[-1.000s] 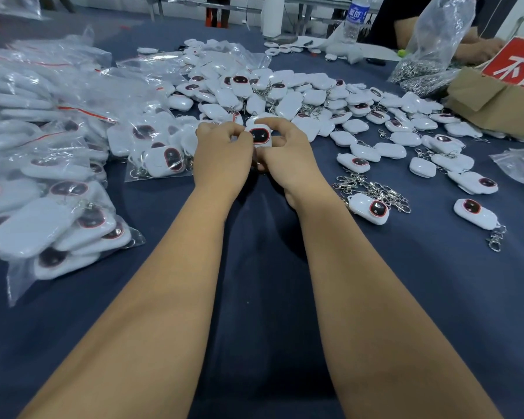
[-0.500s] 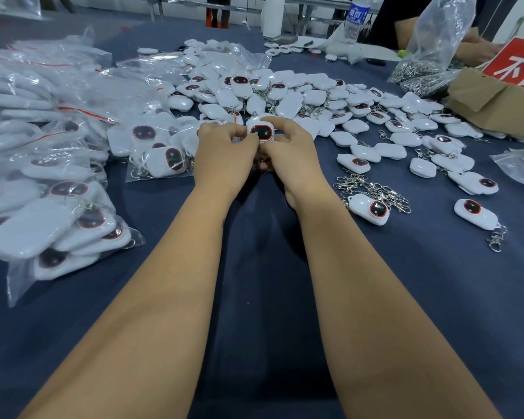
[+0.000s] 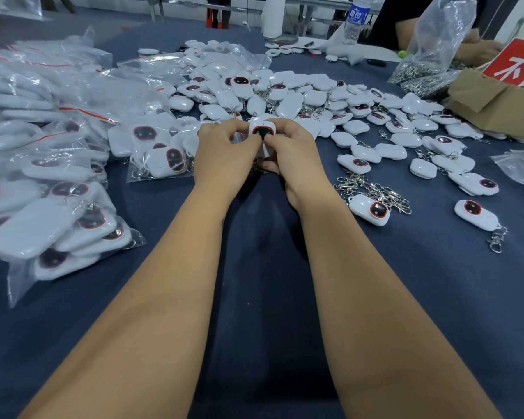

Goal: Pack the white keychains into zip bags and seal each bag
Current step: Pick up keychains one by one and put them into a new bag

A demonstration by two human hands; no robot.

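1 white keychain (image 3: 262, 132) is pinched between left hand (image 3: 224, 155) and right hand (image 3: 288, 152), fingers curled, over the blue table (image 3: 254, 297). Probably bagging; the zip likely gets pressed shut next.

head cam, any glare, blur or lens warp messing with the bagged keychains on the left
Head view: glare streaks whiten the packed zip bags, blurring the keychains inside; wide-angle distortion stretches the forearms and bends the table edges; the keychain between the hands stays sharp.
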